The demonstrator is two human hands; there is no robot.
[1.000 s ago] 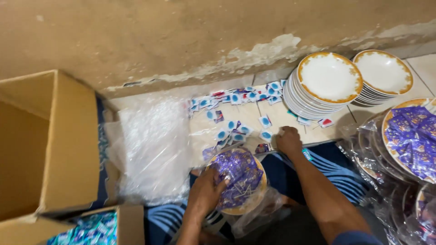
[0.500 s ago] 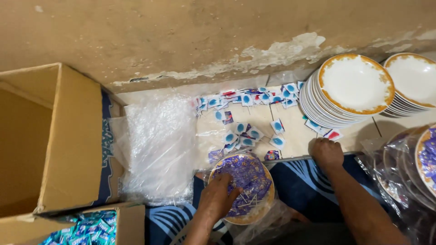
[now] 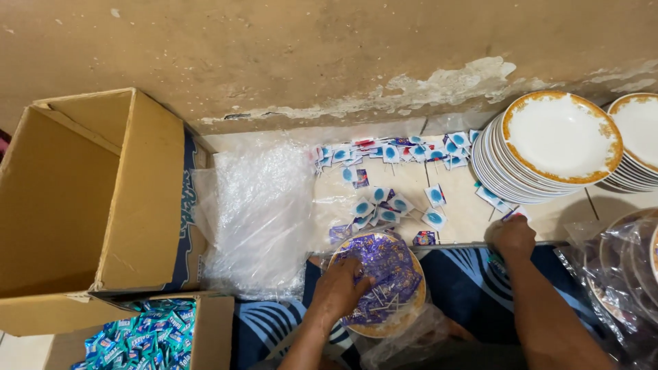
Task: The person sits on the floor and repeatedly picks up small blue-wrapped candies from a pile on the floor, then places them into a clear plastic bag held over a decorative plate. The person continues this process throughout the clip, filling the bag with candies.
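My left hand [image 3: 339,291] rests flat on purple sachets heaped in a gold-rimmed plate [image 3: 387,329] that sits on my lap. My right hand [image 3: 510,236] is closed over a small sachet at the floor's near edge, just below a tall stack of white gold-rimmed plates [image 3: 548,147]. Loose white-and-blue sachets [image 3: 394,181] lie scattered on the pale floor between the two hands and the wall.
An open cardboard box [image 3: 89,205] stands at left, with a second box of teal packets [image 3: 140,336] below it. Crumpled clear plastic bags [image 3: 257,216] lie beside them. A second plate stack [image 3: 641,144] and wrapped plates [image 3: 624,274] sit at right.
My right hand has moved rightward along the floor's edge toward the plate stack. My left hand stays on the sachet-filled plate. The view has shifted left.
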